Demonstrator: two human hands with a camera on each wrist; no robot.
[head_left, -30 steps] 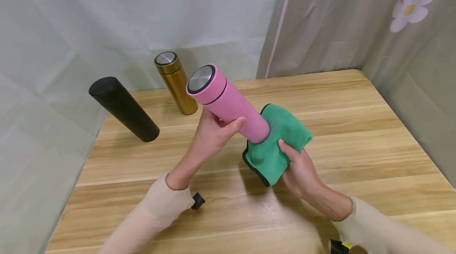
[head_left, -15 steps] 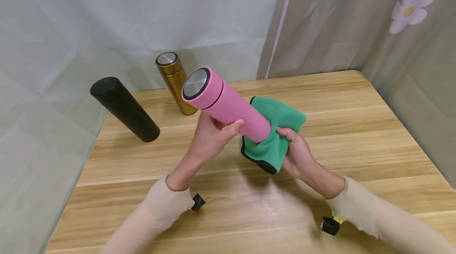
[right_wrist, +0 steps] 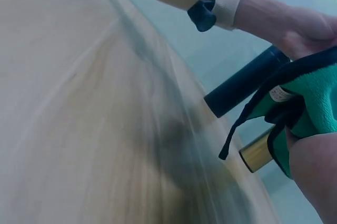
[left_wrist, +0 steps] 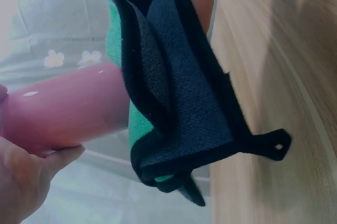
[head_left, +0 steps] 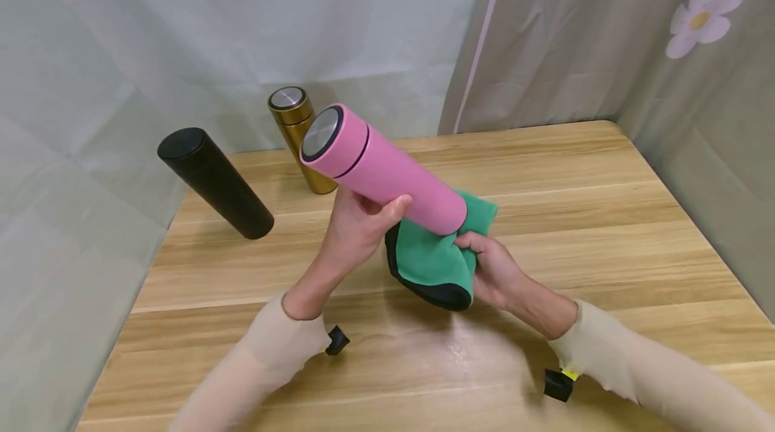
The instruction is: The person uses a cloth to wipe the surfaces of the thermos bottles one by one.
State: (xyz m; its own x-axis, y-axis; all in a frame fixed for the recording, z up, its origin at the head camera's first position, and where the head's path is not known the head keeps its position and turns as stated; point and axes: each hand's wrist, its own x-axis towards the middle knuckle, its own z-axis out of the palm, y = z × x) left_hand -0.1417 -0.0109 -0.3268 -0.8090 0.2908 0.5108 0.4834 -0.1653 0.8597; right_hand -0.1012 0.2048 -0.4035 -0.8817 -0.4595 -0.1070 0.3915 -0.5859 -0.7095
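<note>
Tilted in the air above the table is a pink thermos bottle [head_left: 399,173] with a steel-topped lid, its lid end toward the upper left. My left hand [head_left: 360,227] grips it around the middle, thumb along the near side. A green cloth [head_left: 432,254] with black edging lies against the bottle's bottom end; my right hand [head_left: 493,267] pinches it, thumb on top, fingers hidden underneath. In the left wrist view the cloth's dark grey underside [left_wrist: 195,92] and a hanging loop show, with the bottle's base pressed into the green side.
A black bottle [head_left: 218,183] stands on the wooden table [head_left: 605,230] at the left. Behind the pink bottle's lid stands a gold bottle [head_left: 309,149], partly covered by it. Pale curtains [head_left: 363,28] hang along the table's back and sides.
My right hand and the cloth have moved left, and the cloth has folded down under the bottle's bottom end. The pink bottle has tipped a little further left at its lid.
</note>
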